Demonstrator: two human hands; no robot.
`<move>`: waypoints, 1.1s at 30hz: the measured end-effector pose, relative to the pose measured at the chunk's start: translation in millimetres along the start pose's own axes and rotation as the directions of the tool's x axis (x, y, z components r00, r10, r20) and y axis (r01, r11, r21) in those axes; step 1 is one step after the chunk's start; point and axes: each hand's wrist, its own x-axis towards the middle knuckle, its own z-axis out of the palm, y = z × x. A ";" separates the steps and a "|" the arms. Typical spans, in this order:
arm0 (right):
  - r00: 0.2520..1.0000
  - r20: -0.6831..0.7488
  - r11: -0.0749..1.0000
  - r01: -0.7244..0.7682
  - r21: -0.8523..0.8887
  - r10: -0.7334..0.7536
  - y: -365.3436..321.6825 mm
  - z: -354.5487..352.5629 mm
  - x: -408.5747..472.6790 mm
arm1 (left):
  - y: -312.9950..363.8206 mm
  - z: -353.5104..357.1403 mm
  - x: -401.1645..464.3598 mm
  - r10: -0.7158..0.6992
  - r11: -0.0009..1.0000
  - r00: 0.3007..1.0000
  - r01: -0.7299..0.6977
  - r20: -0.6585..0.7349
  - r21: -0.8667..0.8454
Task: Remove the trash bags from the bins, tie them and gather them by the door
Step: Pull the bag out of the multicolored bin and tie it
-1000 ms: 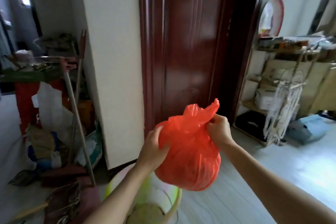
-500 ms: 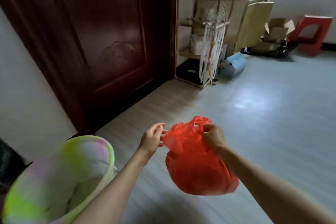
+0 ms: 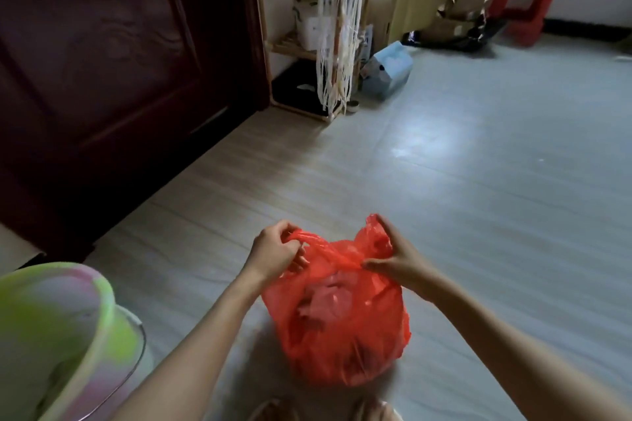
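the red trash bag (image 3: 337,318) has come down from mid-air onto the floor (image 3: 478,181); left hand (image 3: 277,251) and right hand (image 3: 393,258) each pinch a handle between their fingers, ready for tying

No text, label, brand, number or sign can be read here. The white box (image 3: 313,29) on the shelf (image 3: 290,48) carries a dark mark on its side, but it is too blurred to make out. The light blue package (image 3: 388,70) on the floor shows some print, also too small and soft to read.
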 end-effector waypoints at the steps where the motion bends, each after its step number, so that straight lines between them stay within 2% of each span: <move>1: 1.000 0.009 0.999 -0.005 -0.044 0.005 5.8 -5.4 -8.9 | 3.5 -6.0 -3.9 -0.001 1.000 1.000 0.001 0.003 -0.014; 3: 1.000 0.016 0.965 -0.017 -0.261 0.022 12.9 -11.7 -28.2 | 11.7 -15.9 -12.4 0.020 0.998 0.998 -0.023 -0.054 -0.053; 5: 0.999 0.005 0.917 -0.046 -0.395 0.052 20.0 -13.2 -47.1 | 23.4 -22.0 -26.0 0.032 0.995 0.994 -0.042 -0.103 -0.092; 9: 0.964 0.014 0.872 -0.235 -0.429 0.267 40.8 -8.2 -67.8 | 43.3 -26.7 -58.9 0.071 0.990 0.992 -0.083 -0.104 -0.112; 12: 0.961 -0.029 0.774 -0.239 -0.587 0.274 37.4 -14.3 -74.5 | 56.8 -33.9 -75.3 0.065 0.971 0.990 -0.092 -0.124 -0.222; 14: 0.971 -0.109 0.790 -0.235 -0.566 0.211 21.0 -25.2 -75.4 | 60.7 -42.4 -79.8 0.072 0.946 0.991 -0.104 -0.116 -0.306; 16: 0.957 -0.277 0.906 -0.188 -0.380 0.083 -9.7 -40.5 -76.9 | 61.9 -48.1 -80.9 0.085 0.942 0.992 -0.112 -0.097 -0.317; 18: 0.921 -0.389 0.996 -0.039 -0.077 0.006 -40.0 -51.3 -77.1 | 62.8 -48.7 -78.7 0.079 0.939 0.995 -0.096 -0.064 -0.332; 20: 0.922 -0.385 0.976 0.108 0.188 -0.028 -56.4 -55.9 -76.1 | 67.9 -46.8 -76.2 0.121 0.938 0.992 -0.123 -0.029 -0.325; 22: 0.942 -0.333 0.889 0.192 0.416 -0.048 -66.3 -58.3 -73.7 | 73.6 -44.1 -68.3 0.177 0.936 0.984 -0.168 -0.001 -0.309; 24: 0.969 -0.235 0.858 0.189 0.477 -0.082 -65.6 -61.3 -64.8 | 72.7 -39.9 -55.1 0.222 0.954 0.975 -0.213 0.019 -0.211; 26: 0.986 -0.101 0.899 0.159 0.408 -0.129 -53.8 -58.7 -56.0 | 60.9 -33.8 -43.3 0.246 0.969 0.964 -0.241 0.106 -0.052; 27: 0.987 -0.065 0.943 0.162 0.292 -0.150 -43.2 -54.3 -50.6 | 52.0 -28.6 -38.6 0.256 0.966 0.948 -0.259 0.186 -0.011; 29: 0.979 -0.080 0.979 0.177 -0.106 -0.186 -21.6 -45.1 -42.3 | 30.1 -19.1 -28.4 0.277 0.957 0.914 -0.290 0.295 -0.002; 30: 0.970 -0.107 0.943 0.184 -0.278 -0.220 -12.4 -41.8 -39.6 | 18.4 -15.0 -22.8 0.286 0.953 0.912 -0.303 0.293 0.012; 31: 0.955 -0.139 0.910 0.196 -0.366 -0.262 -4.5 -39.8 -37.5 | 8.5 -11.4 -18.6 0.292 0.949 0.916 -0.313 0.274 0.036; 33: 0.915 -0.203 0.890 0.256 -0.378 -0.349 14.8 -33.4 -35.3 | -3.5 -6.4 -17.7 0.324 0.940 0.921 -0.339 0.215 0.037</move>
